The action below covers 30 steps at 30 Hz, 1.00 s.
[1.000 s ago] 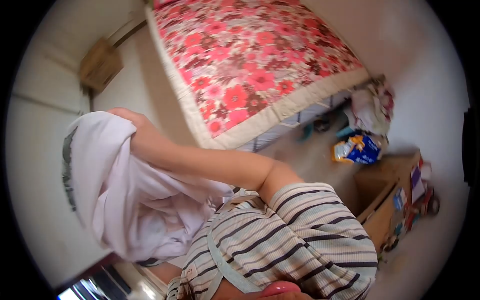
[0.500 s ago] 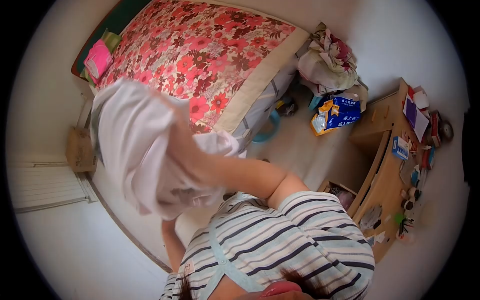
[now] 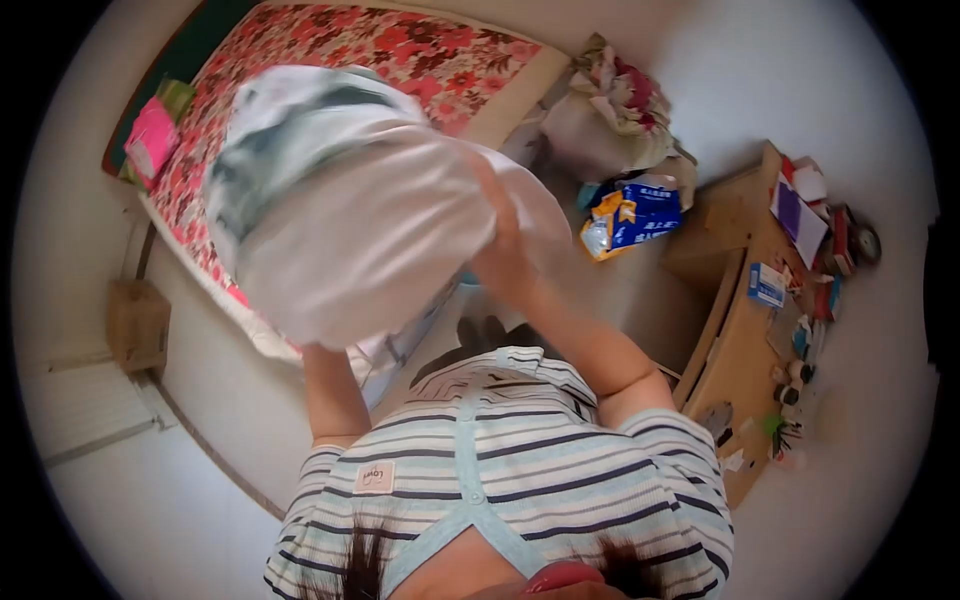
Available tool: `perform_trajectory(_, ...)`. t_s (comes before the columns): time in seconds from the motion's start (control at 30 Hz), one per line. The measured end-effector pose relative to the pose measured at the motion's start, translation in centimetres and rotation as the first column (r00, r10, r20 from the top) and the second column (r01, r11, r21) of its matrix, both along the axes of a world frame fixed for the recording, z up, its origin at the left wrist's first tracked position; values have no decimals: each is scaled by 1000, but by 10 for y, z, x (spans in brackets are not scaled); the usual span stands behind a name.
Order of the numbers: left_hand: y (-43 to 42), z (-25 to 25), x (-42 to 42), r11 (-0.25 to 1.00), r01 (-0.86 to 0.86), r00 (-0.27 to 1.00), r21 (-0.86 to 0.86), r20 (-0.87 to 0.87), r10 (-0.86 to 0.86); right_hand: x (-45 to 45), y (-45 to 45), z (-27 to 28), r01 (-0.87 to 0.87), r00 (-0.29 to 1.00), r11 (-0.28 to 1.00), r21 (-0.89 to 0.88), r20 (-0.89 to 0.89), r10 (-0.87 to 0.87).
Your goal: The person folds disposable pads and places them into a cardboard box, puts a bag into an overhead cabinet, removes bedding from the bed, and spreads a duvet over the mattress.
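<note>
A large white cloth with grey-green patches point(image 3: 350, 230) hangs bunched in front of my body, over part of the bed. At its right side, my right hand point(image 3: 500, 240) grips the fabric, somewhat blurred, with the edge of the cloth draping past the fingers. My left forearm point(image 3: 335, 395) reaches up to the lower edge of the cloth, and the fabric hides the fingers of my left hand.
Beyond the cloth lies a bed with a red floral cover point(image 3: 480, 50). A pink item point(image 3: 150, 140) rests at its left. A cardboard box point(image 3: 138, 322) stands left. Rumpled fabric point(image 3: 600, 120), a blue package point(image 3: 645, 215) and a cluttered wooden desk point(image 3: 735, 400) are right.
The cloth has moved up and opened out wider, showing its grey-green patches. My right hand has shifted right, and the left forearm has come up under the cloth. The view has turned.
</note>
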<state>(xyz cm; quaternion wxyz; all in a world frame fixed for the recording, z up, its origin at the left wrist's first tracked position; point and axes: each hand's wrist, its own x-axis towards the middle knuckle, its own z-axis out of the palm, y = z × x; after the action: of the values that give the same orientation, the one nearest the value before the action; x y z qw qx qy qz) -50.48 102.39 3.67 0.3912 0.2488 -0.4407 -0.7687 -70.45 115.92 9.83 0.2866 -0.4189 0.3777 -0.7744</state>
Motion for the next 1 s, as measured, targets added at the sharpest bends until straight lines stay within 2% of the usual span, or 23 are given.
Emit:
perform_trajectory(0.03, -9, 1, -19, 999, 42, 999, -9, -9, -42, -17, 3, -34, 81, 995, 982, 172, 38, -89)
perform_trajectory(0.1, -9, -9, -53, 991, 137, 991, 2, -3, -137, -35, 18, -112, -15, 880, 947, 322, 453, -140)
perform_trajectory(0.17, 12, -33, -86, 964, 263, 963, 49, 48, -265, -45, 28, -154, -165, 751, 941, 296, 656, -75)
perform_trajectory(0.23, 35, -58, -123, 915, 388, 911, 107, 102, -399, -53, 34, -172, -222, 702, 930, 293, 710, -56)
perform_trajectory(0.3, 62, -83, -155, 852, 494, 842, 172, 148, -518, -71, 39, -175, -210, 765, 921, 328, 642, -55)
perform_trajectory(0.33, 72, -91, -171, 823, 532, 811, 198, 162, -562, -84, 42, -172, -167, 834, 916, 364, 547, -66)
perform_trajectory(0.37, 76, -94, -183, 808, 547, 794, 216, 173, -583, -99, 44, -165, -99, 905, 913, 396, 417, -83)
perform_trajectory(0.43, 64, -94, -216, 817, 541, 794, 200, 199, -574, -146, 42, -149, 123, 988, 910, 396, 39, -150)
perform_trajectory(0.5, 46, -83, -250, 843, 514, 813, 160, 222, -538, -213, 37, -123, 375, 889, 894, 245, -369, -272)
perform_trajectory(0.6, 31, -62, -322, 849, 524, 819, 67, 234, -524, -308, 35, -89, 549, 559, 831, -84, -702, -441)
perform_trajectory(0.73, 11, -21, -441, 817, 552, 828, -167, 227, -513, -410, 27, -21, 573, 718, 818, -45, -454, -528)
perform_trajectory(0.87, -19, 22, -530, 689, 583, 811, -430, 249, -530, -483, 19, 43, 537, 794, 839, -87, -285, -537)
perform_trajectory(0.93, -28, 29, -557, 616, 593, 798, -518, 280, -533, -516, 14, 73, 505, 821, 853, -131, -232, -522)
perform_trajectory(1.0, -28, 18, -565, 605, 596, 796, -528, 294, -528, -540, 14, 87, 486, 839, 860, -154, -195, -509)
